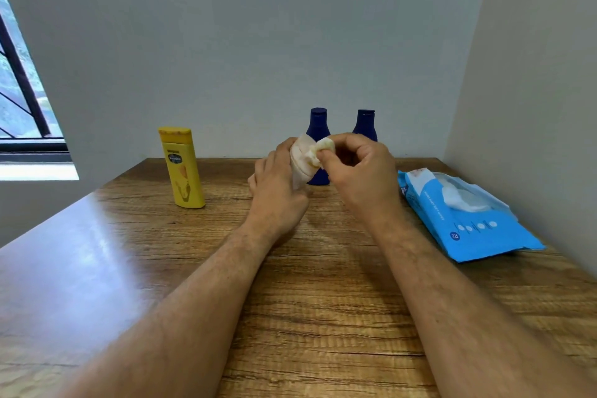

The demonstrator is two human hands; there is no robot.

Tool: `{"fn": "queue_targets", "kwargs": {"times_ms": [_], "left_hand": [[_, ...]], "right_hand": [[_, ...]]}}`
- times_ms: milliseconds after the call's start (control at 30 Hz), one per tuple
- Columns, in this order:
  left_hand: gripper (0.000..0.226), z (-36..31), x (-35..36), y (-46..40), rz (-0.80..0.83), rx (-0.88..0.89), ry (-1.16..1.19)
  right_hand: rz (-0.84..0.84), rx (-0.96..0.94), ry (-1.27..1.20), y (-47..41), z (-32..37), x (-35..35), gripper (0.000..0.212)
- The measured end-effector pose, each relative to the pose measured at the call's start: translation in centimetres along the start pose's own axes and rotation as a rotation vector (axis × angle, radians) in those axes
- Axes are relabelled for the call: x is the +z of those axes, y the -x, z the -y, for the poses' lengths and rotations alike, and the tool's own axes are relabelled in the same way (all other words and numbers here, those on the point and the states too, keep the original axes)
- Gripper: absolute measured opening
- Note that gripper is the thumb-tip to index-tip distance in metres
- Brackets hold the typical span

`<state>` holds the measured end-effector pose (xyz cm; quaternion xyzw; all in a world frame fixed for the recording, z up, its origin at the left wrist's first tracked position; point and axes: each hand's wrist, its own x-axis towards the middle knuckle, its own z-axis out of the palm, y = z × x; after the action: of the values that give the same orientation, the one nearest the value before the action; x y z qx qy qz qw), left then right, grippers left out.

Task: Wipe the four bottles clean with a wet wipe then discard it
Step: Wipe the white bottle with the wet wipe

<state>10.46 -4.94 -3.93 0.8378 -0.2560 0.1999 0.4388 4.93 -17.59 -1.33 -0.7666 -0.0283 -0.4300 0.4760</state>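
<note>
Just in front of the near blue bottle (318, 126): left hand (277, 184) wrapped around a pale bottle (298, 165), right hand (358, 165) pinching a wet wipe (323, 147) against its top. Left of that blue bottle, yellow bottle (182, 166) upright; right of it, second blue bottle (365, 124), then the wipes pack (465, 216).

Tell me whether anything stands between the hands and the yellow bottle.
Nothing visible does. The yellow bottle stands upright, with bare wooden table between it and the left hand. That hand holds a pale bottle, and the right hand pinches the wipe.
</note>
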Motion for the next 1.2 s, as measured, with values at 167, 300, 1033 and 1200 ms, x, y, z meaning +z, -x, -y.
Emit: {"fn": "queue_targets", "kwargs": {"times_ms": [167,300,1033,1200], "left_hand": [[0.085,0.6,-0.6,0.1,0.052,0.134,-0.167],[0.087,0.4,-0.4,-0.2,0.047,0.107,-0.131],[0.076,-0.2,0.5,-0.6,0.061,-0.093,0.364],[0.099,0.2,0.7,-0.4,0.037,-0.060,0.164]], "right_hand": [[0.001,0.012,0.103,-0.2,-0.7,-0.2,0.018],[-0.027,0.103,-0.029,-0.5,-0.7,-0.2,0.014],[-0.103,0.259,-0.140,-0.5,-0.5,0.1,0.005],[0.002,0.160,-0.134,0.0,0.0,0.0,0.012]]}}
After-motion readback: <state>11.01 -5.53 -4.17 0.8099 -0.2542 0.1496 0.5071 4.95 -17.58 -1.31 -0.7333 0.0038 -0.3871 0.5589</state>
